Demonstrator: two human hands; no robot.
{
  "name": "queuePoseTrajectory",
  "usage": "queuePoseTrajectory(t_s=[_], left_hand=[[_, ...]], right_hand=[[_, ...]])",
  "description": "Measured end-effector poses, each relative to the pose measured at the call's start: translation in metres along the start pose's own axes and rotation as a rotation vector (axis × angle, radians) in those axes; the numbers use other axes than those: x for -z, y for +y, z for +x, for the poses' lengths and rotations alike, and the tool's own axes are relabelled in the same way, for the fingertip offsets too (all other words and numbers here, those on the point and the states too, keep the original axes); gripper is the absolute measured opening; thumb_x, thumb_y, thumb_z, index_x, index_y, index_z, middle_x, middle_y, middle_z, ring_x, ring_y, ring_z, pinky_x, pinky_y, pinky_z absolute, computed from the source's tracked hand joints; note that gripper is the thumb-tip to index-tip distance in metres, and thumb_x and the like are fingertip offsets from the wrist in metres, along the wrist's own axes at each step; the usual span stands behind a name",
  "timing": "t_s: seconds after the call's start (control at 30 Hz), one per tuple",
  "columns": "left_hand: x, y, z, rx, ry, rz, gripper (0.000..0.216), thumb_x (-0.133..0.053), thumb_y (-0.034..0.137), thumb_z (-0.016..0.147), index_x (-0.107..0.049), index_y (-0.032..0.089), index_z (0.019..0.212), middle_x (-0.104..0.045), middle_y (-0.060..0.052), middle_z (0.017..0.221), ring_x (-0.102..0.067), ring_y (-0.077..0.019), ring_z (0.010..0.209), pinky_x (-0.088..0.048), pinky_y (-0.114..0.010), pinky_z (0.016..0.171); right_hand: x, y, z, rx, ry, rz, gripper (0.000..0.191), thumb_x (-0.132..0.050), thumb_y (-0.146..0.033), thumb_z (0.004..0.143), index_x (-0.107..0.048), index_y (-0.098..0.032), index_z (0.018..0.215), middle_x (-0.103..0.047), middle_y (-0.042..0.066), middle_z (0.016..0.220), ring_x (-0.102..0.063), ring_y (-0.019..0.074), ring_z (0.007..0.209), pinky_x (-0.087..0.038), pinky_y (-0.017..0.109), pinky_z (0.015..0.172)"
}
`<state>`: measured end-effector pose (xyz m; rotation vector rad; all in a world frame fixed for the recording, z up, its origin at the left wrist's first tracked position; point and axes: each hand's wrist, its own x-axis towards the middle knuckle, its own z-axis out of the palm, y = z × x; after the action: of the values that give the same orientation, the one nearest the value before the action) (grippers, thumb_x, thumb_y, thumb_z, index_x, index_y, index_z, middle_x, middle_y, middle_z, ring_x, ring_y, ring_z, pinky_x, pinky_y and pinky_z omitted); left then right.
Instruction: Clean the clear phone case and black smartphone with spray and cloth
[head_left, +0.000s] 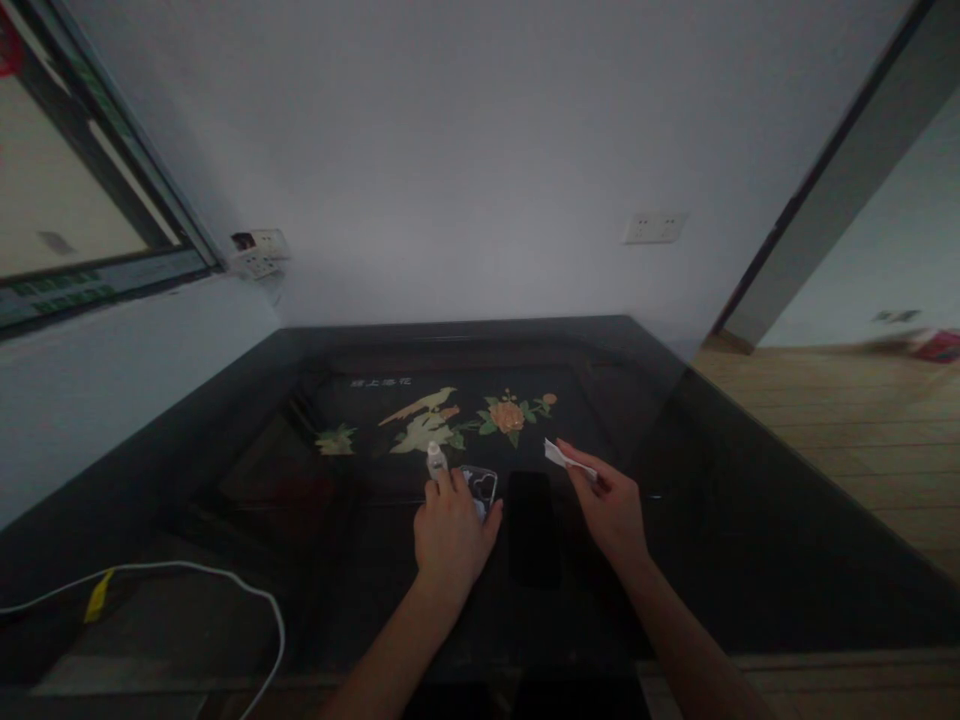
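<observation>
My left hand [450, 535] rests on a dark glass-topped table [697, 520], its fingers closed round a small white bottle [435, 459] that stands upright. Just right of that hand lies a clear phone case [484, 487]. A black phone [533, 527] lies flat between my hands. My right hand [611, 510] hovers above the table and pinches a small white folded wipe [561, 456] between thumb and fingers.
Under the glass is a painted panel with a bird and flowers [450, 420]. A white cable [225, 590] loops at the table's front left. Wall sockets [654, 228] sit behind the table. A window [75, 200] is on the left, wooden floor [840, 420] on the right.
</observation>
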<state>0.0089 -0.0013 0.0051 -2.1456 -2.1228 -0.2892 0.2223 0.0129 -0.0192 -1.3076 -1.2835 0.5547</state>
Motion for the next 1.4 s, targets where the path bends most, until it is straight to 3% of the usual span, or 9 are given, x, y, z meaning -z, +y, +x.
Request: queuePoseTrajectory(t_s=[0.23,0.43,0.77,0.93,1.03,1.13,1.4], left_hand=[[0.002,0.002,-0.002,0.000,-0.021,-0.007,0.054,-0.044,0.057,0.095,-0.064,0.010,0.116,-0.059,-0.019,0.115,-0.056,-0.0313,0.107,-0.053,-0.034,0.072],[0.007,-0.002,-0.005,0.010,-0.063,-0.033,0.054,-0.052,0.054,0.089,-0.062,0.011,0.119,-0.059,-0.020,0.121,-0.056,-0.0316,0.110,-0.054,-0.033,0.072],[0.012,-0.004,-0.005,0.033,-0.077,-0.020,0.048,-0.051,0.053,0.092,-0.062,0.012,0.115,-0.061,-0.018,0.118,-0.059,-0.0313,0.107,-0.054,-0.035,0.073],[0.021,-0.005,-0.010,0.011,-0.029,-0.033,0.049,-0.047,0.056,0.096,-0.061,0.014,0.118,-0.060,-0.018,0.119,-0.059,-0.0312,0.107,-0.053,-0.037,0.078],[0.030,0.004,-0.014,-0.035,-0.008,-0.099,0.045,-0.041,0.053,0.099,-0.059,0.016,0.120,-0.062,-0.015,0.115,-0.062,-0.0294,0.104,-0.053,-0.037,0.079],[0.034,0.022,-0.015,-0.053,-0.095,-0.190,0.042,-0.046,0.053,0.096,-0.056,0.019,0.120,-0.064,-0.013,0.110,-0.065,-0.0279,0.097,-0.052,-0.035,0.072],[0.023,0.068,-0.001,-0.054,-0.197,-0.193,0.057,-0.061,0.062,0.083,-0.057,0.015,0.115,-0.062,-0.016,0.109,-0.066,-0.0325,0.098,-0.053,-0.038,0.076]], right_hand=[[0.000,-0.003,0.000,-0.009,-0.016,-0.005,0.031,-0.062,-0.033,0.091,-0.078,-0.024,0.116,-0.075,0.008,0.124,-0.069,0.0297,0.120,-0.051,0.050,0.110],[0.000,-0.002,0.000,-0.020,-0.016,-0.005,0.031,-0.063,-0.033,0.091,-0.079,-0.023,0.116,-0.075,0.008,0.124,-0.069,0.0304,0.120,-0.052,0.050,0.109],[0.001,-0.002,0.001,-0.030,-0.016,-0.019,0.031,-0.063,-0.034,0.090,-0.079,-0.023,0.115,-0.076,0.008,0.123,-0.070,0.0314,0.118,-0.051,0.051,0.109],[0.000,0.000,0.002,-0.026,0.005,-0.018,0.032,-0.063,-0.035,0.091,-0.079,-0.023,0.116,-0.076,0.008,0.123,-0.069,0.0309,0.119,-0.051,0.050,0.108],[0.001,-0.001,0.003,-0.033,0.041,-0.023,0.034,-0.063,-0.037,0.091,-0.078,-0.021,0.117,-0.075,0.009,0.123,-0.069,0.0314,0.119,-0.052,0.050,0.108],[0.002,-0.001,0.004,-0.039,0.083,-0.007,0.036,-0.063,-0.038,0.091,-0.077,-0.020,0.119,-0.075,0.010,0.124,-0.069,0.0316,0.118,-0.053,0.049,0.106],[0.004,0.004,0.006,-0.037,0.107,0.024,0.037,-0.062,-0.039,0.092,-0.077,-0.020,0.120,-0.074,0.011,0.126,-0.069,0.0319,0.119,-0.053,0.049,0.105]])
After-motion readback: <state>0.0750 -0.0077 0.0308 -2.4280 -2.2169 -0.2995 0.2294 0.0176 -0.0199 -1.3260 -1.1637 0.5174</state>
